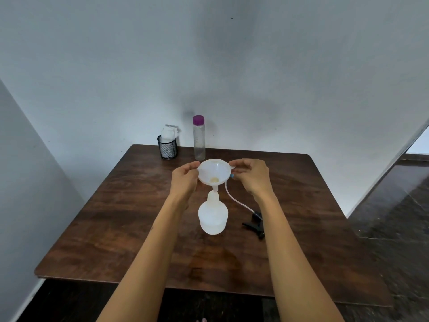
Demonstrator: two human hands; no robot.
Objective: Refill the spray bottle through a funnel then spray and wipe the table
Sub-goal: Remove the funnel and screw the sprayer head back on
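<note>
A white translucent spray bottle (212, 216) stands uncapped in the middle of the dark wooden table (116, 217). A white funnel (213, 171) is held just above its neck, spout pointing into the opening. My left hand (184, 178) pinches the funnel's left rim and my right hand (251, 176) pinches its right tab. The black spray head (255, 224) lies on the table to the right of the bottle, its thin tube (234, 198) curving up toward the funnel. A clear water bottle with a purple cap (199, 138) stands capped at the table's far edge.
A black mesh cup holding a white cloth (167, 145) stands at the back left of the table, next to the water bottle. Walls close the back and left sides. A dark floor lies to the right.
</note>
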